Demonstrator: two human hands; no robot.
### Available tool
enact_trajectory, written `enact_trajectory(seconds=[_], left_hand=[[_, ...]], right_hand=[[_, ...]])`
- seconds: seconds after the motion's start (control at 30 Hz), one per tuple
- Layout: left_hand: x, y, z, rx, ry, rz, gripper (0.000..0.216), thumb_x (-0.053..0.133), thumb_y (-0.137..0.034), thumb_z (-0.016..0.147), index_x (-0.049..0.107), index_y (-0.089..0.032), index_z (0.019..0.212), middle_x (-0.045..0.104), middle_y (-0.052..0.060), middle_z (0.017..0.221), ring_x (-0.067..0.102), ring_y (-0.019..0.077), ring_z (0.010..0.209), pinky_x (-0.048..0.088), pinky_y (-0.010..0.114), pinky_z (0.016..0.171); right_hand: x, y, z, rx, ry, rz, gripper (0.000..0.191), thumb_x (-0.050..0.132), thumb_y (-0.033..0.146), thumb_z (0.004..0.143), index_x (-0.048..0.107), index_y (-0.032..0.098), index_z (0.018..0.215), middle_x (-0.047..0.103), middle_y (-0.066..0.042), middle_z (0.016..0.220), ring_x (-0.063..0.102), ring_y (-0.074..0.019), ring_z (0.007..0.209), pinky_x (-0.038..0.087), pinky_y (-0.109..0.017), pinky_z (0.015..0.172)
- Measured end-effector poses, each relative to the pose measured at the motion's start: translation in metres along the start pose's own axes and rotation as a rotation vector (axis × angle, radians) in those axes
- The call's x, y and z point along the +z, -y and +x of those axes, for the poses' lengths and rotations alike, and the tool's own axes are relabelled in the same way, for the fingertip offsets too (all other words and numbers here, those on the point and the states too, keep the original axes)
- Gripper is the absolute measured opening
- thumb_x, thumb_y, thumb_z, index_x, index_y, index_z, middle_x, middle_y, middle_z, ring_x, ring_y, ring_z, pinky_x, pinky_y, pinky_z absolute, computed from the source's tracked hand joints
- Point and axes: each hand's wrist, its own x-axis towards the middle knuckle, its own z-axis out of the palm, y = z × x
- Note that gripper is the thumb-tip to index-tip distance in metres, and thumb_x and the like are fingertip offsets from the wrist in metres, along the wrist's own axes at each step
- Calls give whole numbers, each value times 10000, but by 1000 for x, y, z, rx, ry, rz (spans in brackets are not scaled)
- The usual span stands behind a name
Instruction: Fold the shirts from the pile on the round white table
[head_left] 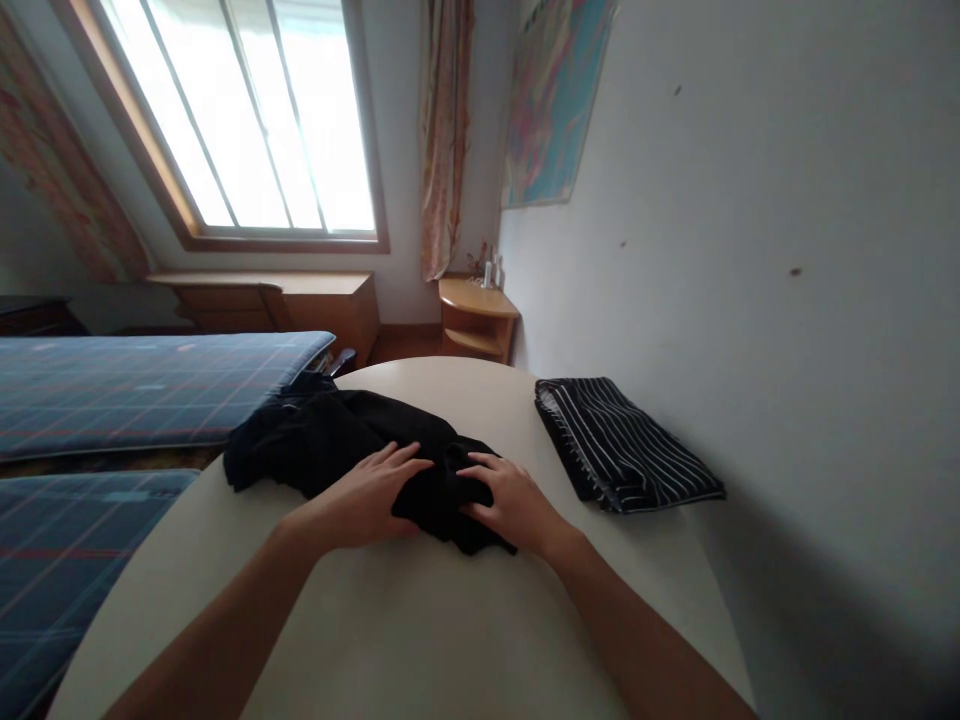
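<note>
A crumpled black garment [360, 425] lies across the left and middle of the round table; its exact kind is hard to make out in the bunched folds. My left hand [367, 500] is on its near edge, fingers over the top and the thumb low by the underside, with cloth between them. From the other side my right hand [514, 500] curls its fingers and thumb around a bunched part of the same cloth. Only a short stretch of fabric separates the two hands. To their right rests a folded black cloth with white stripes [630, 445], touched by neither hand.
The cream round table [450, 640] stands against a white wall [787, 400] on the right. Beds with blue plaid mattresses [150, 385] border it on the left. Beyond are a wooden desk [330, 285], a corner shelf [480, 300] and a window [255, 120].
</note>
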Motion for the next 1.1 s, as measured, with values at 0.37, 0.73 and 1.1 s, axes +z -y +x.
enact_trajectory(seconds=[0.37,0.73,1.1], left_hand=[[10,33,18,-244,-193,241,290,527,-179,883,705,-229,1106,679,85,1077,623,274,1034,505,357,823],[-48,-43,-7,-18,-564,-322,287,456,-225,875,644,-204,1091,645,44,998,628,210,935,515,316,850],[13,-26,12,-93,-289,-393,598,572,-381,865,459,-174,1415,552,147,1405,560,305,1255,431,415,1079]], right_hand=[[-25,2,1,129,-198,261,269,592,333,876,723,236,1092,757,-34,989,688,-186,763,521,-300,734],[-61,8,-9,100,-679,756,385,652,368,816,612,240,1177,694,-68,1159,678,-177,768,535,-266,593],[-40,-10,2,133,-323,608,545,572,481,905,529,216,1379,625,-110,1326,689,-218,977,548,-387,912]])
